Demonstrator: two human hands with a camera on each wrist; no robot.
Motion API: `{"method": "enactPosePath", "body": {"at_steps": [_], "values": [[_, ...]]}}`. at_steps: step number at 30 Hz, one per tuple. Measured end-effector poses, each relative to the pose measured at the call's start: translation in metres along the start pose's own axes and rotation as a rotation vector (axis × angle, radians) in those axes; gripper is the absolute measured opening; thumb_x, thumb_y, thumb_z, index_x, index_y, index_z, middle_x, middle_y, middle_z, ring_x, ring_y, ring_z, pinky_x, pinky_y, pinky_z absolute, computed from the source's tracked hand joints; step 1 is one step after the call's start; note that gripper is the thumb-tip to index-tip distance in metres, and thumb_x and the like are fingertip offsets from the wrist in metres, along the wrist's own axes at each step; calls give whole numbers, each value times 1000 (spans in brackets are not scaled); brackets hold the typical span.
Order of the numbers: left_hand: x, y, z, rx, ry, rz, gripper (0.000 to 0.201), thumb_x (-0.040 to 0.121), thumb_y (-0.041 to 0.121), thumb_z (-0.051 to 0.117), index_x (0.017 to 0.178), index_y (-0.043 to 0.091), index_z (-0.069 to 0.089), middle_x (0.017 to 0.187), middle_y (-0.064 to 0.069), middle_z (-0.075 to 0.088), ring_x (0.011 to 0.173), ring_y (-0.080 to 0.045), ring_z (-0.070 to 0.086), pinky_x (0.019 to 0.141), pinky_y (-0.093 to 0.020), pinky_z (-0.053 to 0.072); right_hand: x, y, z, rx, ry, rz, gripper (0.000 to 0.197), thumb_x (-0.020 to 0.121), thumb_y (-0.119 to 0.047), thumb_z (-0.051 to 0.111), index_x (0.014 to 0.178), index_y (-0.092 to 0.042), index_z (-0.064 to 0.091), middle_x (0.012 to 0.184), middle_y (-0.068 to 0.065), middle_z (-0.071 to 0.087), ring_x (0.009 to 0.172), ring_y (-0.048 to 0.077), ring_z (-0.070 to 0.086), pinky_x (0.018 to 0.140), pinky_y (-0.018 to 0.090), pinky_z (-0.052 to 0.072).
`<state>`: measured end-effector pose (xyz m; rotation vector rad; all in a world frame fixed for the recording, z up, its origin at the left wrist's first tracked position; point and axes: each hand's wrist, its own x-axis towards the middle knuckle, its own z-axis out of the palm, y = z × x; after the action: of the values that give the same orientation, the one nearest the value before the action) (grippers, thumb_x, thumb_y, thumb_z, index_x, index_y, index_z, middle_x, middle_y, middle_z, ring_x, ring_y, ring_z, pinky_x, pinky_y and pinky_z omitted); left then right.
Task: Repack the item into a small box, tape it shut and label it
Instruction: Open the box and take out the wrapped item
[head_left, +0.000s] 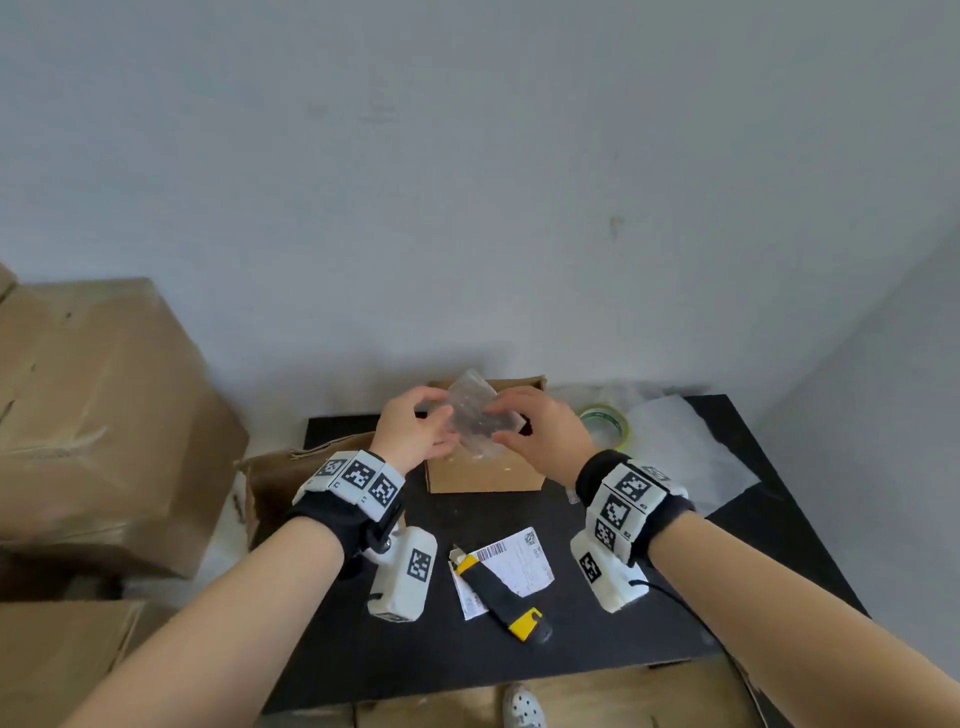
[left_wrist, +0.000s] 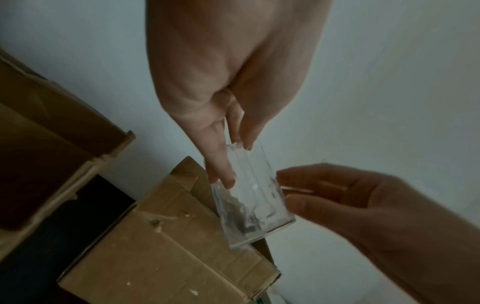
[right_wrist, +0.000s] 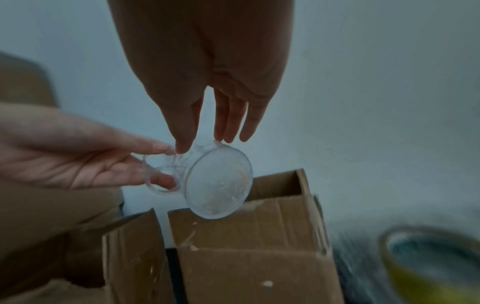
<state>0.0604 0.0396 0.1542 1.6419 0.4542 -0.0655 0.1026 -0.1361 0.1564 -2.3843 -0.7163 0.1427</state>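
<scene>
Glass mug (head_left: 475, 415): you hold one clear mug in the air above the open small box (head_left: 483, 467), tilted, between both hands. Its see-through wall makes its outline hard to trace from the head view, and your fingers cover part of it; the right wrist view shows its round base and its handle more plainly. Your left hand (head_left: 415, 428) grips the handle side, with one finger through the handle loop and the thumb on top. Your right hand (head_left: 540, 434) pinches the opposite side with thumb and fingertips, the fingers nearly straight. The mug sits right between the two hands, touching both, clear of the box.

You have one small box below, its flaps up, and your hands hide much of its opening. On the desk (head_left: 571, 623) nearer you lie one label sheet (head_left: 511, 564) and one utility knife (head_left: 501, 597), the knife lying across the sheet. One roll of tape (head_left: 610, 423) sits to the right of the box, partly behind your right hand. Large cartons (head_left: 104, 415) stand at the left, cut off by the frame edge.
</scene>
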Motion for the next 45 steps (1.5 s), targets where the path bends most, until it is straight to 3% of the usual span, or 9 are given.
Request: {"method": "enactPosePath", "body": {"at_steps": [5, 9, 14, 18, 23, 29, 35, 41, 45], "values": [[9, 12, 30, -53, 124, -74, 13, 91, 8, 59, 104, 10, 58, 127, -17, 51, 97, -34, 65, 61, -28, 60, 14, 11, -15, -20, -62, -234, 22, 86, -26, 66, 105, -15, 71, 113, 2, 63, 94, 12, 56, 80, 27, 44], [13, 28, 45, -23, 204, -86, 13, 92, 8, 58, 105, 7, 56, 115, -22, 58, 95, -35, 66, 63, -33, 60, 22, 10, -28, 47, -132, -268, 19, 85, -25, 67, 100, -14, 70, 96, 2, 69, 76, 6, 51, 70, 21, 38], [13, 31, 54, 48, 201, -85, 24, 92, 10, 57, 115, 1, 54, 111, -23, 61, 93, -31, 67, 65, -28, 59, 33, 16, -36, -35, -250, -264, 21, 84, -15, 65, 105, -15, 68, 100, 3, 69, 85, 15, 58, 77, 21, 42], [16, 28, 57, 73, 134, -69, 38, 94, 23, 55, 127, 5, 46, 108, -23, 63, 82, -26, 69, 63, -25, 59, 40, 28, -39, 16, -293, -214, 17, 84, -10, 64, 100, -13, 70, 96, 3, 70, 85, 16, 61, 85, 33, 50], [23, -2, 35, 481, 256, 83, 39, 98, 22, 44, 137, 18, 40, 97, -9, 67, 85, -19, 66, 86, -36, 53, 43, 45, -35, 130, -342, -76, 19, 82, -4, 67, 99, -12, 71, 92, 3, 69, 85, 14, 64, 85, 26, 50], [26, -33, 22, 809, 45, 131, 34, 99, 16, 40, 131, 21, 49, 127, -8, 51, 105, -19, 57, 92, -26, 42, 47, 56, -27, 143, -396, -9, 17, 82, -4, 68, 95, -15, 70, 84, -2, 66, 81, 13, 64, 83, 25, 50], [37, -48, 32, 925, -104, 50, 37, 100, 29, 37, 136, 29, 45, 143, -12, 40, 123, -27, 49, 104, -41, 41, 47, 61, -24, 62, -370, 51, 19, 84, -5, 66, 100, -13, 71, 88, 1, 68, 82, 14, 65, 82, 27, 52], [37, -53, 42, 883, 15, 54, 37, 102, 31, 29, 124, 15, 54, 114, -8, 60, 102, -21, 58, 90, -37, 47, 45, 60, -12, -170, -391, 38, 22, 87, -10, 62, 107, -14, 71, 103, 3, 70, 90, 14, 63, 86, 22, 45], [36, -60, 39, 859, 8, 73, 35, 101, 32, 32, 129, 19, 48, 122, -9, 54, 104, -21, 57, 91, -34, 48, 49, 57, -7, -208, -389, 58, 20, 89, -13, 60, 106, -13, 72, 105, 3, 71, 96, 16, 64, 88, 24, 45]]}}
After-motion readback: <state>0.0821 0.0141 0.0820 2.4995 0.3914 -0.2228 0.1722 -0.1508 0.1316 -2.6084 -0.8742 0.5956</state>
